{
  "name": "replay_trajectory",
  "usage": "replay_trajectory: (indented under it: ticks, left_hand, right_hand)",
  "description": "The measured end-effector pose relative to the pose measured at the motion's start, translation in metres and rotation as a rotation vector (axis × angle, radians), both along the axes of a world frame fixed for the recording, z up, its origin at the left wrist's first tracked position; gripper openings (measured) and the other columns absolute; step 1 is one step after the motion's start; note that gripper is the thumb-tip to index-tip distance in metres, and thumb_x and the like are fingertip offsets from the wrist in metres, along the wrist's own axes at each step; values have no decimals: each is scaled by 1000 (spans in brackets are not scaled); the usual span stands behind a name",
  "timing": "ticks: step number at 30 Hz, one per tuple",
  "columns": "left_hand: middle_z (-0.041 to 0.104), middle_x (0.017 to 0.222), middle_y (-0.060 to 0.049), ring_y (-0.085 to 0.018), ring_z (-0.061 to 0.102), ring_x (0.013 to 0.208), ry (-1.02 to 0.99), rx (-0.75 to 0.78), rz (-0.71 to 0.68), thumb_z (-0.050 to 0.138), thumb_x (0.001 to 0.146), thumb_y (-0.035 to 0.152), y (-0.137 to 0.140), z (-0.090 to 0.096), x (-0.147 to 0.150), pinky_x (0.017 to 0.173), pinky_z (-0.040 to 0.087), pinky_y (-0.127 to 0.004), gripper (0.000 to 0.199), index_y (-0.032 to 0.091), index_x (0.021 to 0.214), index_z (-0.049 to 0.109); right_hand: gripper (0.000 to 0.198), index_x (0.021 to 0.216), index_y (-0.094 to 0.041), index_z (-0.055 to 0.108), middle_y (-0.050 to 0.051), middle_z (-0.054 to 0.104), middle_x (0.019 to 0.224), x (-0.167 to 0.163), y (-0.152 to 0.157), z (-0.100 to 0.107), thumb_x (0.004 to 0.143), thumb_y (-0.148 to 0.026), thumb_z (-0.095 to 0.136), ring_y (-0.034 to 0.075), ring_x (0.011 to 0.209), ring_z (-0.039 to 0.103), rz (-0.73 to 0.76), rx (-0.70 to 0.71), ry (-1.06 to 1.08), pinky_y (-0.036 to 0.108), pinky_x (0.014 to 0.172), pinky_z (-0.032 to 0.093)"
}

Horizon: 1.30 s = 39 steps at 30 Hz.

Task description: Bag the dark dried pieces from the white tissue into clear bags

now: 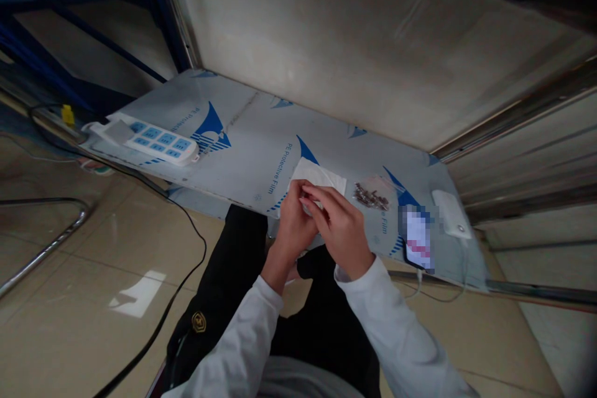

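Observation:
My left hand and my right hand meet over the near edge of the table, fingertips together. Both are closed in a pinch around something too small to make out. Just beyond them lies a white sheet, like paper or a tissue, partly covered by my hands. To the right of my right hand sits a small pile of metal pieces, which look like screws, on or beside a clear plastic bag. Their exact kind is too small to tell.
The table wears blue-printed protective film. A white power strip lies at its left. On the right are a phone with a cable and a white box-like device. A black cable hangs to the floor.

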<state>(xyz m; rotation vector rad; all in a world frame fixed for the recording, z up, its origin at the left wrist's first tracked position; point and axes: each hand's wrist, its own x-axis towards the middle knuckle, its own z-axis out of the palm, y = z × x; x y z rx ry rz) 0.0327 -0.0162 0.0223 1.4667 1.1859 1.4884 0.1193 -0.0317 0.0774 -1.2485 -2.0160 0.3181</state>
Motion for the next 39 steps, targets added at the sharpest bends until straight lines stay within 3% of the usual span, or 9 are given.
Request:
replay_trajectory:
  ticks: [3,6,9,12,15,19,25,29,39]
  left_hand:
    - [57,86,-2,-14,55,74,-30,14,17,62,72,14,0,1,-1,66,42,-26,31,19,95,43]
    - [53,86,-1,-12,51,72,-19,1,31,68,66,14,1,1,-2,65,41,-25,41,20,96,42]
    - [51,92,-2,-13,50,76,15,18,-25,73,62,19,2,2,-5,69,42,-27,50,20,100,42]
    - [51,98,-4,-15,49,82,31,49,-120,73,61,20,2,4,-10,76,43,-30,56,19,110,44]
    - [55,95,-3,-15,51,79,-92,-24,-247,66,72,22,4,6,-16,73,44,-29,45,19,114,50]
    - [63,82,-3,-13,56,72,-310,-165,-248,57,84,34,9,5,-20,66,47,-26,18,18,90,63]
    - [68,78,-3,-12,61,69,-386,-134,-158,64,80,33,11,4,-15,68,50,-25,16,16,82,65]
    - [68,77,-3,-12,62,70,-398,-138,-111,66,79,33,8,3,-10,69,50,-24,17,16,80,66]
    - [68,78,-5,-13,61,71,-341,-211,-192,68,77,33,9,1,-15,68,48,-24,20,15,81,65]
  right_hand:
    - [22,110,-22,63,7,66,110,4,-2,1,89,-22,55,19,104,60,21,19,4,35,93,48]
    - [12,92,-23,69,8,63,115,13,-3,2,82,-29,66,24,109,57,-55,11,-12,40,93,48]
    - [8,78,-22,69,8,65,114,26,1,3,81,-28,65,23,104,61,-50,-140,23,38,89,50]
    - [9,83,-21,70,6,71,102,41,6,6,82,-28,64,21,93,66,-49,-258,70,34,83,52]
    - [14,88,-20,70,4,73,86,54,10,12,83,-31,63,18,77,68,-49,-344,70,30,71,53]
    - [14,82,-20,69,3,72,81,64,11,12,81,-33,65,17,74,67,-69,-350,139,29,72,52]
    - [42,106,-22,62,2,71,86,52,10,-9,69,-34,76,17,80,67,-116,-481,563,28,70,52]
    - [25,87,-19,70,4,72,83,37,9,-25,71,-38,74,16,77,66,-148,-559,760,28,71,51]
    - [28,83,-17,70,5,72,82,33,9,-26,68,-40,75,17,73,65,-165,-559,803,29,70,51]
